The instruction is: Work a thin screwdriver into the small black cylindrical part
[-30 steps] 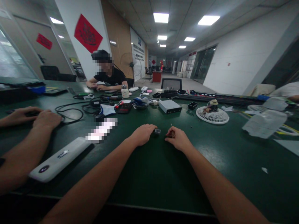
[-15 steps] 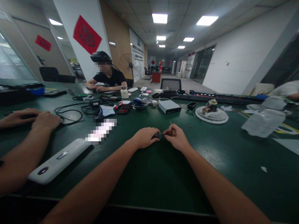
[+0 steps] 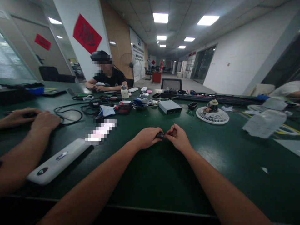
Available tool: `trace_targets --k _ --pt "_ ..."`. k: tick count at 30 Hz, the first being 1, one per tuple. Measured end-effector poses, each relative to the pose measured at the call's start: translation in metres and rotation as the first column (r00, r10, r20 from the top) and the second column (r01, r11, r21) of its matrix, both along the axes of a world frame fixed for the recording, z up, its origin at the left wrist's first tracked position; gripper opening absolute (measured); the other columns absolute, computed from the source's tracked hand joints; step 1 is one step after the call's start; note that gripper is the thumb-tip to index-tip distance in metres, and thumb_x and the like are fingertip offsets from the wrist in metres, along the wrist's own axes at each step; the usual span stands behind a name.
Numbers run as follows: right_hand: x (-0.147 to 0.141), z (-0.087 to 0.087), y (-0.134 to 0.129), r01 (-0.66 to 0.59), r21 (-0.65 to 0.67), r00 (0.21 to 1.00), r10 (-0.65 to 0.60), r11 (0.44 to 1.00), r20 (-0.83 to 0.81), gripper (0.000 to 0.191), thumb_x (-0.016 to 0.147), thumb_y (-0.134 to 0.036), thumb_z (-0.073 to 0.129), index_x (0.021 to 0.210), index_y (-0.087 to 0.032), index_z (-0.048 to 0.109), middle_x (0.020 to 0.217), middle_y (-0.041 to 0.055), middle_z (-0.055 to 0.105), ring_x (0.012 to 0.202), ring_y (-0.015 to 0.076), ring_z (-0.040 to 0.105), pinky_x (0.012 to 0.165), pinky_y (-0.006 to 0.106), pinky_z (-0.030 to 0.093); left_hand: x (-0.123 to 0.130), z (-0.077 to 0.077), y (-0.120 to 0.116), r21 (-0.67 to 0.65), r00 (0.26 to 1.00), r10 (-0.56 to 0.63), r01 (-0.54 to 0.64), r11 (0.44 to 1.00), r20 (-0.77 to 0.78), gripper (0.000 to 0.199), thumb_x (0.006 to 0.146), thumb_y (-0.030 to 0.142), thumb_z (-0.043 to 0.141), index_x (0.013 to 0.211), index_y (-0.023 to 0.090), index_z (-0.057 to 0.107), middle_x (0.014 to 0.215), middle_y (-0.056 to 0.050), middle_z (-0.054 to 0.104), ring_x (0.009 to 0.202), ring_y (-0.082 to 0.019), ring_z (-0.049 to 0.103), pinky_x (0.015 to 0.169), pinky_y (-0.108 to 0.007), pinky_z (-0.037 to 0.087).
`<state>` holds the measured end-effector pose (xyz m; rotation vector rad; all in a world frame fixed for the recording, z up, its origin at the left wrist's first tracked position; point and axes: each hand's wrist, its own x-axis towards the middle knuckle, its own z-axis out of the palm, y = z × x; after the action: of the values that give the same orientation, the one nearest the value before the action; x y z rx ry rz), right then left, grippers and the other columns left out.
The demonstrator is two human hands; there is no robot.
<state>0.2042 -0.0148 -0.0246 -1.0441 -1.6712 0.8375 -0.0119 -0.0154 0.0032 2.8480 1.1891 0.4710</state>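
Over the near middle of the green table [image 3: 159,181], my left hand [image 3: 148,137] is closed around a small black object [image 3: 160,135] whose kind I cannot make out. One end of it sticks out past the thumb and fingers. My right hand [image 3: 180,138] has its thumb and index finger pinched at that end, touching it or very close. A thin pale stick [image 3: 174,123] rises above the right fingers, and something brownish shows inside them. Whatever the right fingertips pinch is too small to name.
To the left lie a long white device [image 3: 56,161] and a co-worker's hands [image 3: 45,120] near black cables [image 3: 70,120]. Beyond my hands are a grey box-shaped drive [image 3: 170,107], a black tray [image 3: 192,106] and a white fan grille [image 3: 212,115]. Clear plastic packaging [image 3: 264,123] stands right.
My right fingertips and the black object have come together, closing the small gap between them. More of the black object shows beyond my left fingers.
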Motion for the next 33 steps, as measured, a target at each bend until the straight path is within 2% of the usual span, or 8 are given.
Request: trace_targets --k 6,12,16,20,22,24,26,33 --pt "-0.002 0.005 -0.006 0.05 0.023 0.991 -0.052 0.999 0.126 0.031 0.072 -0.032 0.079 0.081 -0.023 0.051 0.074 -0.0023 0.068 0.063 0.0174 0.061 0.06 0.029 0.043 0.0 0.005 -0.005 0.029 1.0 -0.011 0.012 1.0 -0.018 0.029 0.092 0.034 0.065 0.116 0.021 0.056 0.107 -0.006 0.069 0.096 -0.023 0.067 0.082 -0.033 0.049" --pt "-0.005 0.006 -0.009 0.036 0.024 0.986 -0.039 0.999 0.16 0.026 0.072 -0.027 0.077 0.08 -0.023 0.053 0.073 -0.0027 0.068 0.062 0.0163 0.059 0.061 0.029 0.041 0.002 0.005 -0.006 0.057 0.999 0.017 -0.015 0.998 -0.031 0.026 0.088 0.034 0.067 0.109 0.022 0.057 0.1 -0.004 0.07 0.09 -0.022 0.067 0.075 -0.031 0.048" --pt "-0.007 0.005 -0.008 0.03 0.026 0.994 -0.032 0.999 0.106 0.021 0.084 -0.04 0.069 0.081 -0.023 0.057 0.07 -0.0017 0.065 0.061 0.0161 0.056 0.06 0.029 0.041 0.001 0.005 -0.005 0.07 0.997 0.076 -0.076 0.995 0.007 0.025 0.086 0.035 0.066 0.105 0.023 0.056 0.098 -0.004 0.07 0.085 -0.022 0.067 0.07 -0.03 0.046" --pt "-0.004 0.008 -0.006 0.027 0.0 0.999 -0.027 1.0 -0.035 0.05 0.098 -0.061 0.04 0.092 -0.02 0.068 0.085 0.0076 0.072 0.075 0.0204 0.066 0.062 0.03 0.049 -0.005 0.004 -0.002 0.05 0.986 0.165 -0.167 0.985 0.038 0.026 0.081 0.031 0.068 0.102 0.023 0.055 0.095 -0.003 0.07 0.081 -0.021 0.066 0.067 -0.03 0.044" --pt "-0.002 0.01 -0.005 0.031 -0.036 0.981 -0.038 0.999 -0.19 0.063 0.098 -0.066 0.035 0.086 -0.017 0.074 0.083 0.0107 0.074 0.076 0.0218 0.068 0.062 0.031 0.051 -0.008 0.002 0.0 0.034 0.976 0.207 -0.21 0.977 0.063 0.025 0.08 0.031 0.067 0.101 0.024 0.055 0.094 -0.002 0.07 0.08 -0.02 0.066 0.066 -0.029 0.044" --pt "0.0 0.012 -0.005 0.005 -0.1 0.936 -0.04 0.995 -0.35 0.065 0.095 -0.068 0.044 0.075 -0.016 0.077 0.072 0.0107 0.073 0.069 0.0214 0.067 0.062 0.032 0.052 -0.01 0.001 0.002 0.024 0.967 0.241 -0.244 0.97 0.087 0.024 0.081 0.031 0.066 0.1 0.024 0.055 0.093 -0.002 0.069 0.079 -0.02 0.066 0.065 -0.029 0.043" --pt "-0.001 0.013 -0.005 -0.036 -0.153 0.906 -0.032 0.988 -0.422 0.059 0.09 -0.066 0.055 0.069 -0.016 0.078 0.064 0.0095 0.072 0.062 0.0201 0.066 0.061 0.032 0.052 -0.011 -0.001 0.003 0.021 0.961 0.255 -0.259 0.966 0.104 0.023 0.08 0.031 0.066 0.099 0.024 0.054 0.093 -0.002 0.069 0.078 -0.02 0.066 0.065 -0.028 0.043" --pt "-0.007 0.012 -0.008 -0.127 -0.214 0.926 0.038 0.969 -0.376 0.047 0.08 -0.061 0.072 0.077 -0.015 0.081 0.071 0.0095 0.076 0.063 0.0189 0.067 0.06 0.031 0.053 -0.009 0.001 0.001 0.037 0.969 0.219 -0.225 0.974 0.11 0.02 0.081 0.031 0.065 0.095 0.024 0.053 0.088 -0.001 0.067 0.074 -0.018 0.063 0.062 -0.028 0.04"
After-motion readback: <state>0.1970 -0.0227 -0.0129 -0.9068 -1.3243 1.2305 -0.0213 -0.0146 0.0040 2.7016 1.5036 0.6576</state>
